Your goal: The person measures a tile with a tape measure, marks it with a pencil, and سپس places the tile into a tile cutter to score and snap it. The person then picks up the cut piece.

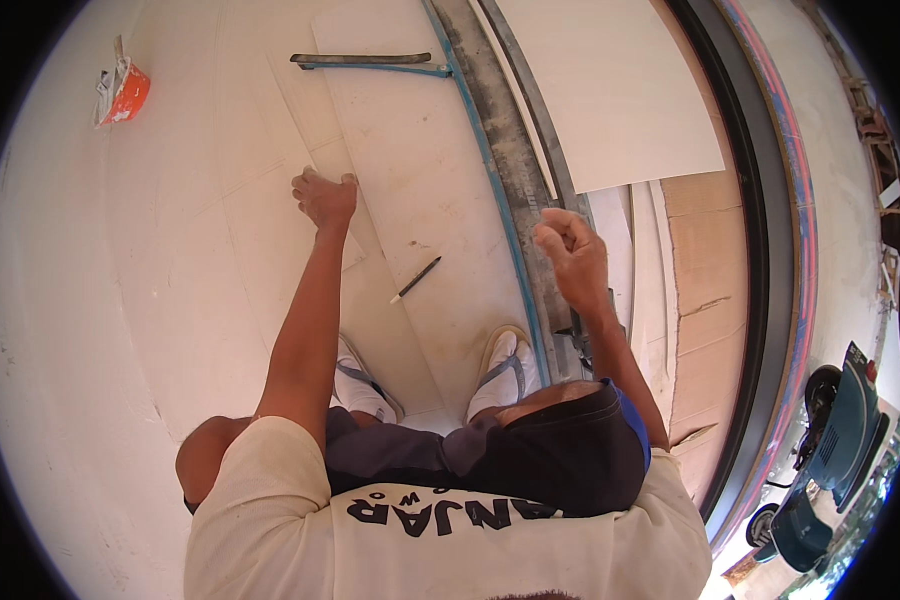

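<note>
My left hand (327, 198) is over a pale tile strip (375, 265), fingers bent and thumb apart, with nothing visible in it. My right hand (575, 258) is curled into a loose fist beside the dark rail (535, 110) of a manual tile cutter; no object shows in it. The cutter's long bed (485, 95) is grey with a blue edge. From its far part a blue and black side arm (370, 63) reaches left. A wide pale tile (410, 150) lies along the bed's left side. On it, between my hands, rests a black marker pen (416, 279) with a white end.
An orange bucket (125, 95) with a handled tool in it stands at the far left. Right of the cutter are a large white tile (620, 95) and flat brown cardboard (708, 260). A dark door track (760, 230) curves past them. Outside is a teal motor scooter (840, 450).
</note>
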